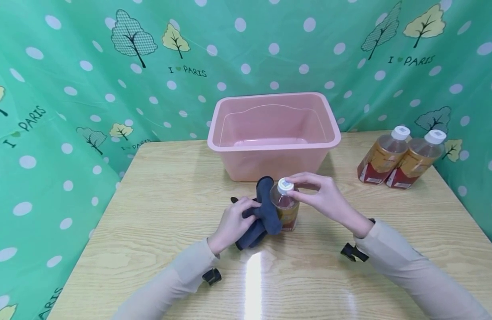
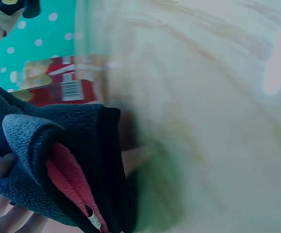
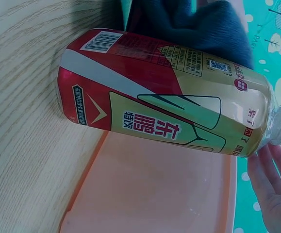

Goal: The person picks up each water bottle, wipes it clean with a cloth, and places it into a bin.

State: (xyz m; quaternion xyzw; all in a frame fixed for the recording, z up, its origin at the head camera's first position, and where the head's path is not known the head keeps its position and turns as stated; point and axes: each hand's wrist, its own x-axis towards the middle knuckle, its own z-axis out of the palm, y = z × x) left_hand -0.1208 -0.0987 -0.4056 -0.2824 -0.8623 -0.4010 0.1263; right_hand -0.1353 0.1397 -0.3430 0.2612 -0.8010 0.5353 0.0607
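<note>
A plastic drink bottle (image 1: 287,212) with a white cap, a red and gold label and reddish liquid stands upright on the table. My right hand (image 1: 319,195) pinches its cap between thumb and fingers. Against the bottle's left side, a dark blue-grey cloth (image 1: 266,209) is bunched up, and my left hand (image 1: 235,222) grips it with thumb and fingers. In the left wrist view the folded cloth (image 2: 38,141) shows a pink-red inner layer and a small white tag. The right wrist view gives the bottle's label (image 3: 164,92) with the cloth touching or very near it.
Just behind the bottle stands a pink plastic bin (image 1: 270,162), its opening facing up. Two more capped bottles of the same kind, one (image 1: 382,158) beside the other (image 1: 415,162), stand at the table's back right. A green patterned curtain (image 1: 238,53) hangs around the wooden table (image 1: 158,186).
</note>
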